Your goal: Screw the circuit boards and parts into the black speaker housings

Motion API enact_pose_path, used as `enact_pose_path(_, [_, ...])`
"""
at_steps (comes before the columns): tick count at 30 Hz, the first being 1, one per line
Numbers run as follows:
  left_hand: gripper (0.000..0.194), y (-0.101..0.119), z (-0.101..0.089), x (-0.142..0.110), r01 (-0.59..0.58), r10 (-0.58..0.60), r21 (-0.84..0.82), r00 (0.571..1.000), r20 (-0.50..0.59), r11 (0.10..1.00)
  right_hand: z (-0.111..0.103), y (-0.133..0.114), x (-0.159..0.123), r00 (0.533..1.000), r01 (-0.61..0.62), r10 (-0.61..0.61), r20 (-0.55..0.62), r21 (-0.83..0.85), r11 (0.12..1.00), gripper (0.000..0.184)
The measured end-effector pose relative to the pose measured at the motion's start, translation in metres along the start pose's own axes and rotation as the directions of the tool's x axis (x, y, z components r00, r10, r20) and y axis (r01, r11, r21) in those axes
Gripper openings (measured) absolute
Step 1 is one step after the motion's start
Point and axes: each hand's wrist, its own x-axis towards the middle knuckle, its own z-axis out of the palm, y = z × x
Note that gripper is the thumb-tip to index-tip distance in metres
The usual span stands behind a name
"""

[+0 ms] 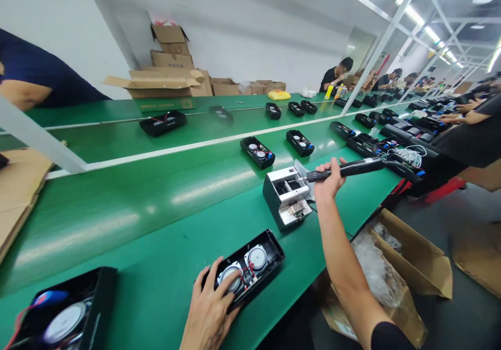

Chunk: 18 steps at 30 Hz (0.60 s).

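My left hand (211,308) grips the near-left end of a black speaker housing (274,262), its fingers reaching over the edge onto one of the two round speaker drivers. Red wires run between the drivers. In my right hand (331,180) is a black electric screwdriver (362,167), held almost level. Its thin bit reaches to the top of a screw feeder (287,201), a black and silver box beyond the housing. Whether a screw sits on the bit is too small to tell.
Another speaker housing (104,303) lies at the lower left. Several more, such as one housing (258,152), rest on the green conveyor belt (129,209). Open cartons (415,251) with plastic wrap stand below the bench's right edge. Co-workers (336,73) sit further along; a person's arm (27,91) shows at left.
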Motion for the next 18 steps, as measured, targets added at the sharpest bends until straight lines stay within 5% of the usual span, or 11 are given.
enact_pose_path(6, [0.040,-0.002,0.000,0.000,-0.016,0.016,0.011,1.000,-0.019,1.000,-0.013,-0.011,-0.016,0.963,0.235,-0.193,0.186,-0.243,0.941,0.047])
enact_pose_path(10, [0.041,-0.002,-0.001,0.000,-0.004,0.004,-0.004,1.000,-0.022,1.000,-0.027,-0.023,-0.045,0.931,0.104,0.018,0.364,-0.311,0.945,0.045])
enact_pose_path(18, [0.030,-0.003,0.001,-0.002,0.015,-0.015,-0.012,1.000,0.002,1.000,-0.046,0.001,-0.071,0.913,0.084,0.112,0.393,-0.449,0.890,0.032])
